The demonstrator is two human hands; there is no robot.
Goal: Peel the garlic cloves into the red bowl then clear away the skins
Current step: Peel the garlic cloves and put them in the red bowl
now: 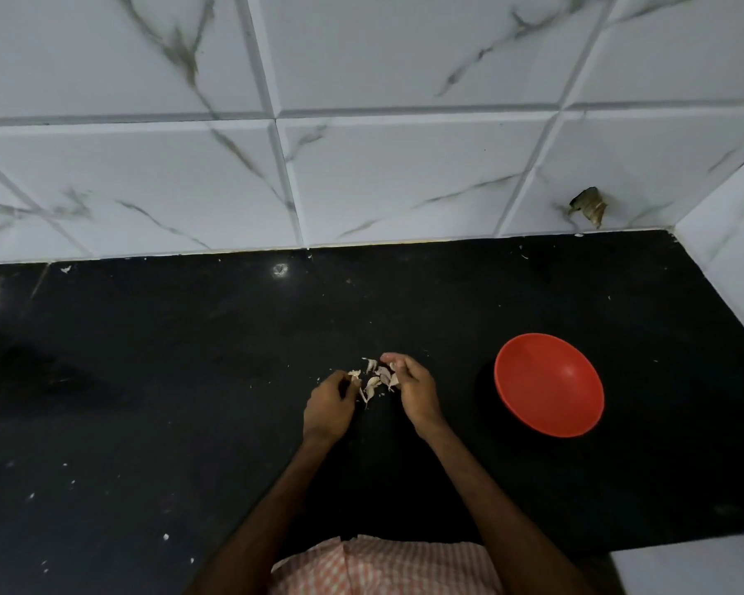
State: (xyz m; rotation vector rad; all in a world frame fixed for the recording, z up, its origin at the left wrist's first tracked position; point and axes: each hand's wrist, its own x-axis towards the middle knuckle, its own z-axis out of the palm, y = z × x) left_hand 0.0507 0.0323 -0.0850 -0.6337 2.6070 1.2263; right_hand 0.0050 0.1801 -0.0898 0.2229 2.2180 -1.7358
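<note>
Black surface (pixel 147 380): garlic pile (pixel 374 382) between my hands. Left hand (pixel 327 405) fingers pinch garlic bit (pixel 354 374), to peel. Right hand (pixel 413 388) fingers curled by pile; cannot tell if holding. Red bowl (pixel 549 385) close on right, for cloves.

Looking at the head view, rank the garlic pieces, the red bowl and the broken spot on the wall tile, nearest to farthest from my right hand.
1. Garlic pieces: on the counter, right against the right hand, on its left.
2. Red bowl: on the counter, off to its right.
3. Broken spot: up on the back wall, far right.
</note>
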